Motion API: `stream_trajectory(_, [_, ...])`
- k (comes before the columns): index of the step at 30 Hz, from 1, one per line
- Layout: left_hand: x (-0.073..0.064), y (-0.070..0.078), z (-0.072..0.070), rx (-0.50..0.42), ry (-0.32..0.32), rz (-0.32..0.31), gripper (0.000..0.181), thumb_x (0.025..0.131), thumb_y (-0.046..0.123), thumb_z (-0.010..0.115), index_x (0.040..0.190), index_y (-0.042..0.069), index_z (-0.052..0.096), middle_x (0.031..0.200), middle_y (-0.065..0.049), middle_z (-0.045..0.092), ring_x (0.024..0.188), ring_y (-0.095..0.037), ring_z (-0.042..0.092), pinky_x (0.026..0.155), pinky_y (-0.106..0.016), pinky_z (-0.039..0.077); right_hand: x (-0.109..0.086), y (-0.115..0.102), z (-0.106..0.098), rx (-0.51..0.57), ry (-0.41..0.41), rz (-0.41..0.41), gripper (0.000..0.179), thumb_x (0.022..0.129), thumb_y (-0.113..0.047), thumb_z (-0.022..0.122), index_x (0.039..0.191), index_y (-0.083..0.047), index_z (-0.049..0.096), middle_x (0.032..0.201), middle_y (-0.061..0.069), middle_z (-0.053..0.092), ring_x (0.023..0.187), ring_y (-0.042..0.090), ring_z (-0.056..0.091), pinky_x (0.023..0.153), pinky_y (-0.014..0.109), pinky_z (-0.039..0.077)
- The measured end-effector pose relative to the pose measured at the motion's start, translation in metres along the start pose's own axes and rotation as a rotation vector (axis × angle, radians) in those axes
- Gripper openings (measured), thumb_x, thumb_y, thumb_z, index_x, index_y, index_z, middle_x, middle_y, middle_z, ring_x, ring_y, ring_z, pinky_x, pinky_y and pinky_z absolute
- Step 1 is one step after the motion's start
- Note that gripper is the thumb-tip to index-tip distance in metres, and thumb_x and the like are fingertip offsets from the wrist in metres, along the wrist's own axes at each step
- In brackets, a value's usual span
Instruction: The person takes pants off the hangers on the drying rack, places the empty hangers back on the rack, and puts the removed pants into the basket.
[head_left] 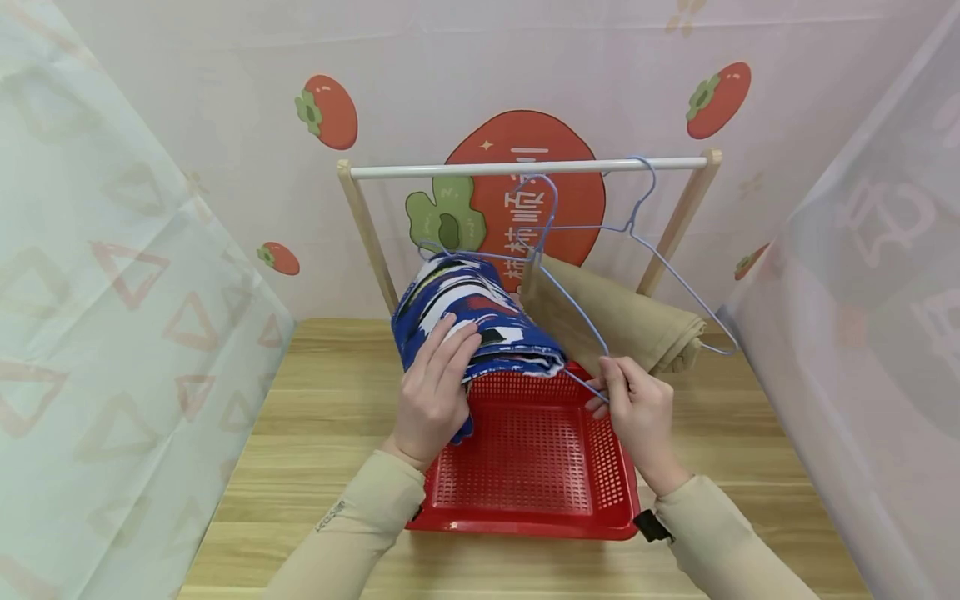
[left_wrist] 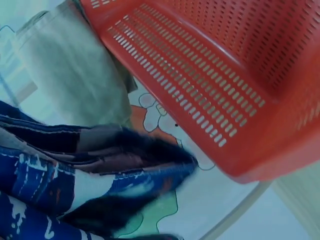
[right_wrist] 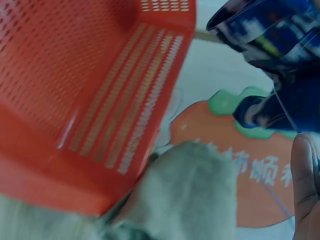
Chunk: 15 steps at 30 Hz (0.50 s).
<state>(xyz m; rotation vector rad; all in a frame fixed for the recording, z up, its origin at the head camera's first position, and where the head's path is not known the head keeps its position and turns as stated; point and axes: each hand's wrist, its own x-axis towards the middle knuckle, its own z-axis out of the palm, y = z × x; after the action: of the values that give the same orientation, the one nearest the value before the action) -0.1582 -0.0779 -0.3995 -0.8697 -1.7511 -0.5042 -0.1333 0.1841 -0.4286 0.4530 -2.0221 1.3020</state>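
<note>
My right hand (head_left: 642, 408) pinches the lower right corner of a blue wire hanger (head_left: 573, 304), off the rail. Folded over that hanger is a garment (head_left: 480, 321) in blue with white, black and red patches. The fingers of my left hand (head_left: 435, 396) lie fairly straight across the garment's front; its thumb is hidden. A flap of the cloth hangs below that hand. In the left wrist view, the garment's layered folds (left_wrist: 100, 165) fill the lower left. My right thumb (right_wrist: 303, 175) shows at the edge of the right wrist view.
A white rail (head_left: 420, 172) on wooden posts stands at the back. From it hangs a second blue hanger (head_left: 678, 279) carrying folded khaki cloth (head_left: 622, 321). A red perforated basket (head_left: 517, 525) sits on the wood-look table (head_left: 315, 433) below my hands. Printed sheets enclose the sides.
</note>
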Motion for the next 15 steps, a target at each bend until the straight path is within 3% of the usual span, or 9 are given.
stream_trajectory(8, [0.004, 0.001, -0.016, -0.021, -0.024, 0.101, 0.025, 0.096, -0.006, 0.053, 0.117, -0.007, 0.067, 0.12, -0.022, 0.071, 0.109, -0.043, 0.069, 0.094, -0.05, 0.058, 0.001, 0.021, -0.006, -0.204, -0.029, -0.128, 0.017, 0.09, 0.011, 0.069, 0.082, -0.004, 0.068, 0.066, 0.007, 0.069, 0.044, 0.014, 0.063, 0.045, 0.016, 0.051])
stream_trajectory(12, [0.007, 0.0, -0.023, -0.025, -0.029, 0.132, 0.024, 0.097, -0.006, 0.054, 0.116, -0.006, 0.068, 0.12, -0.022, 0.071, 0.108, -0.043, 0.07, 0.093, -0.049, 0.058, 0.003, 0.031, -0.009, -0.325, -0.022, -0.213, 0.012, 0.089, 0.006, 0.072, 0.082, -0.002, 0.066, 0.064, 0.007, 0.068, 0.045, 0.016, 0.062, 0.042, 0.026, 0.051])
stream_trajectory(15, [0.009, 0.001, -0.028, -0.035, -0.031, 0.152, 0.025, 0.096, -0.005, 0.055, 0.117, -0.005, 0.068, 0.121, -0.022, 0.071, 0.108, -0.042, 0.07, 0.093, -0.05, 0.058, 0.004, 0.039, -0.011, -0.387, -0.009, -0.25, 0.014, 0.095, -0.003, 0.069, 0.082, -0.001, 0.065, 0.062, 0.007, 0.066, 0.045, 0.017, 0.061, 0.041, 0.035, 0.05])
